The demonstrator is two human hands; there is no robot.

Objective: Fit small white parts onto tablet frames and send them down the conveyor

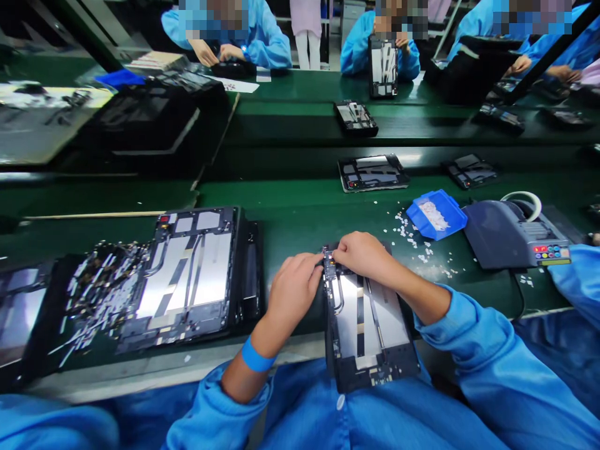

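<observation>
An opened tablet (384, 312) with its inside facing up leans from my lap onto the bench edge, showing silver panels, dark flex cables and a black frame. At its upper left corner, my left hand (295, 284) is closed, thumb and forefinger on the edge. My right hand (365, 255) pinches over the small parts at that same corner; whatever sits between its fingertips is too small to make out. Left of my hands lies a stack of similar opened tablets (201, 275), beside a heap of small strip-like parts (105, 294).
A blue bin (457, 209) of small white pieces stands right of my hands, with white bits (424, 250) scattered near it. Beyond is a grey tape dispenser (497, 234). More tablets (374, 173) lie on the green bench (281, 181). Co-workers in blue (262, 37) sit opposite.
</observation>
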